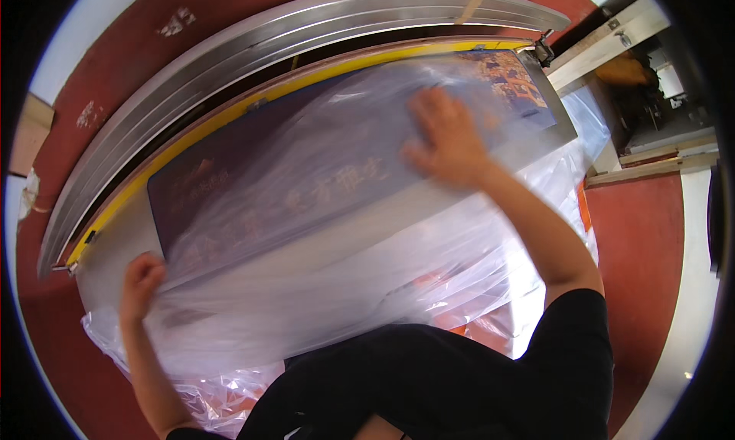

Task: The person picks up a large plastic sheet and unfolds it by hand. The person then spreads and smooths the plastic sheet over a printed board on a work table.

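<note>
The left hand [142,281] has its fingers curled shut, pinching the lower edge of a clear plastic sheet [329,287]. The right hand [444,138] lies flat with fingers loosely spread, pressing the sheet onto a dark printed board [230,172]. The board lies on a pale table [115,249], beside a yellow strip [153,176] and metal rails [230,65] over a red floor [635,241].

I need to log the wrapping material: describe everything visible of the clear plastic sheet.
The clear plastic sheet is thin, glossy and wrinkled. It drapes over a dark printed board and bunches toward the person's body. The right hand presses flat on it; the left hand grips its lower-left edge.
</note>
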Demonstrator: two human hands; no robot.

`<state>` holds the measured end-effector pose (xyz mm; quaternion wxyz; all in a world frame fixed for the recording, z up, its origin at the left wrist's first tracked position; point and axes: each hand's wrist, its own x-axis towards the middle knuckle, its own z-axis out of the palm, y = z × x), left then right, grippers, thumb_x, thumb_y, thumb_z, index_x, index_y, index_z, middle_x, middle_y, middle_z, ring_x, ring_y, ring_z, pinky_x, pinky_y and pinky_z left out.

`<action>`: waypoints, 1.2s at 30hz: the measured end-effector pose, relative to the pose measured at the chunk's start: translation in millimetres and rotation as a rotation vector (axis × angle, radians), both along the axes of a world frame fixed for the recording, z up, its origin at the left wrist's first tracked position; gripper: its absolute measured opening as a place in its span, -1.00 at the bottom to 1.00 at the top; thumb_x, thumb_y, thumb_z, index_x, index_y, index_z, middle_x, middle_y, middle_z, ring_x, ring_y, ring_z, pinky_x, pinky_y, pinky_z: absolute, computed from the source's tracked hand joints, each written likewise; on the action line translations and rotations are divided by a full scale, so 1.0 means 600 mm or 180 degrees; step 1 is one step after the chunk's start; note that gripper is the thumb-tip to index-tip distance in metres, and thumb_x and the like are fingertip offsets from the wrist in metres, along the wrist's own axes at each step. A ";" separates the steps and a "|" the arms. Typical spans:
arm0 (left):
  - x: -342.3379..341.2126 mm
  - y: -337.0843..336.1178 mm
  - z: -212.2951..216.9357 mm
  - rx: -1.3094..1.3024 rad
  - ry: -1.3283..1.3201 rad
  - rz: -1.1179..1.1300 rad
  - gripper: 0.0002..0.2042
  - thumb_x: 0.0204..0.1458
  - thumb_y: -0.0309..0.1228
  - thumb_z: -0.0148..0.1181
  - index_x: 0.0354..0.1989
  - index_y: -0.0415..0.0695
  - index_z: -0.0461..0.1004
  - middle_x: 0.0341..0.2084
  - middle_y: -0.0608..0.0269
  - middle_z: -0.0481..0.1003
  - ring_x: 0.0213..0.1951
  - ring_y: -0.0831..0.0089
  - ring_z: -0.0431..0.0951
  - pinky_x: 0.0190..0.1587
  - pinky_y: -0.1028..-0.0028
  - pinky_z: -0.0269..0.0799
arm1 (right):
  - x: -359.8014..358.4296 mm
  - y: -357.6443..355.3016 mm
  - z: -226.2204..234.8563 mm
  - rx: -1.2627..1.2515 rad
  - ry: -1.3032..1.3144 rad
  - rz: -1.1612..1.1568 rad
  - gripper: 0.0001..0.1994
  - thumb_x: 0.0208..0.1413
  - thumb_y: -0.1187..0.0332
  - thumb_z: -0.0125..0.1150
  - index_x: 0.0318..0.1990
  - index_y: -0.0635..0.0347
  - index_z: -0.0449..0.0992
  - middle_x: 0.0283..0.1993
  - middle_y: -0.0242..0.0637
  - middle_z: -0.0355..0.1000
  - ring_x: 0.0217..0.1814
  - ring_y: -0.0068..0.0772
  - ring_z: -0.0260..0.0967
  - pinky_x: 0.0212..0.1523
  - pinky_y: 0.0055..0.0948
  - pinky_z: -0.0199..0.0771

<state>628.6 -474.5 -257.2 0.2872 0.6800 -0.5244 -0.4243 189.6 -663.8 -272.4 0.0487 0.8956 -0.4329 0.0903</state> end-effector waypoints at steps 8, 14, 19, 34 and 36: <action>0.115 0.119 -0.005 -0.0378 -0.1775 0.0893 -0.82 -0.22 -0.50 -0.03 -0.73 -0.18 0.12 -0.81 0.48 0.01 -0.68 0.70 -0.03 -0.67 0.70 -0.10 | 0.142 0.070 -0.002 0.0179 -0.0110 -0.0045 -0.28 -0.29 -0.13 -0.16 -0.02 0.22 -0.06 0.07 -0.13 -0.23 0.13 -0.14 -0.39 0.01 -0.12 -0.44; 0.178 0.199 -0.025 -0.0466 -0.1863 0.1304 -0.78 -0.22 -0.53 -0.02 -0.75 -0.19 0.07 -0.80 0.47 -0.01 -0.68 0.69 -0.06 -0.67 0.69 -0.11 | 0.168 0.116 -0.005 0.0476 0.0095 0.0832 -0.34 -0.21 -0.06 -0.21 -0.02 0.25 -0.07 0.06 -0.16 -0.19 0.13 -0.24 -0.36 0.03 -0.20 -0.40; 0.186 0.246 -0.004 -0.0245 -0.1030 0.1094 -0.74 -0.29 -0.43 0.07 -0.76 -0.14 0.07 -0.78 0.49 0.01 -0.66 0.70 -0.03 -0.63 0.69 -0.08 | 0.153 0.054 -0.015 -0.0170 -0.0253 -0.0049 -0.41 -0.20 -0.01 -0.18 -0.06 0.23 0.04 0.03 -0.21 -0.09 0.12 -0.27 -0.29 0.03 -0.19 -0.41; 0.085 0.320 0.035 -0.1023 0.0771 0.2366 -0.83 -0.10 -0.36 -0.16 -0.37 -0.18 0.23 -0.50 0.44 0.24 -0.43 0.68 0.21 -0.33 0.68 0.13 | 0.227 -0.054 -0.036 -0.0828 -0.0802 -0.1235 -0.78 -0.20 0.25 -0.09 -0.44 0.21 0.26 -0.48 -0.20 0.27 -0.44 -0.18 0.23 -0.38 -0.31 0.22; 0.083 0.243 0.028 -0.1358 0.1317 0.3296 -0.83 -0.08 -0.33 -0.20 -0.35 -0.12 0.23 -0.49 0.45 0.25 -0.43 0.69 0.23 -0.37 0.69 0.14 | 0.207 -0.068 -0.039 -0.0688 -0.1278 -0.1252 -0.79 -0.19 0.26 -0.10 -0.47 0.24 0.25 -0.48 -0.17 0.27 -0.44 -0.16 0.22 -0.40 -0.31 0.21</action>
